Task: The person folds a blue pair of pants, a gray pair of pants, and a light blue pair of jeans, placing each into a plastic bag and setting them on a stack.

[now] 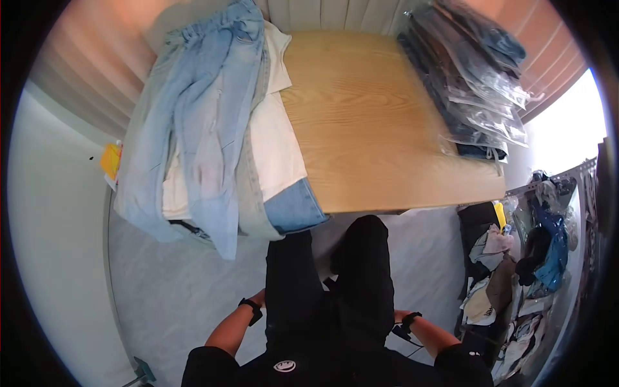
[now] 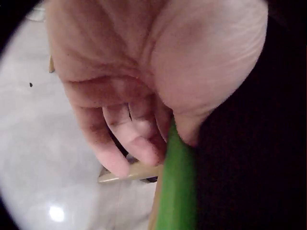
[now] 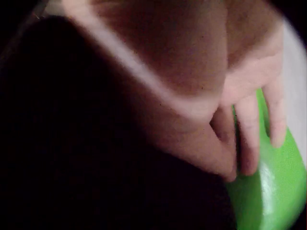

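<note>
Head view: from my distant seat I see a seated person in black, the left hand and right hand low beside the thighs. Pale blue jeans drape over the upper left of the wooden worktop, above cream cloth and darker denim, legs hanging past the near edge. I judge the jeans soft, floppy and moderately heavy, best taken at the gathered waistband. At upper right, a slanting stack of clear plastic packets shines; I expect it to be slippery. Mixed garments crowd the lower right.

Left wrist view: the left fingers are loosely bent, pointing down, the thumb beside a narrow green edge at lower centre. I cannot tell whether they touch it.

Right wrist view: the right fingers are relaxed, slightly apart, resting against a smooth, curved green panel at lower right. It looks stiff, lightly grained and glossy; its rounded rim would be the place to hold.
</note>
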